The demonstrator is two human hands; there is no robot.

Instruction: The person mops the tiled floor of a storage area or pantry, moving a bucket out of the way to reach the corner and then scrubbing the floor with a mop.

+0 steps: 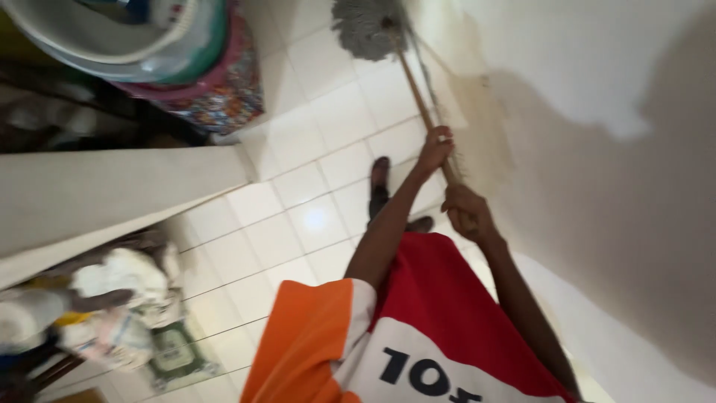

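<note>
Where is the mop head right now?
In the head view, the grey mop head lies on the white tiled floor at top centre, beside the wall, ahead of both hands.

Mop (pixel 373 30): grey string head, wooden stick. Head rests on white tiled floor (pixel 313 216) near the wall, strands bunched. Stick slants from head back toward the person, close along the wall, gripped at two spots on its near part.

mop head (pixel 365 28) on floor (pixel 313 149), beside wall (pixel 597 67)
</note>
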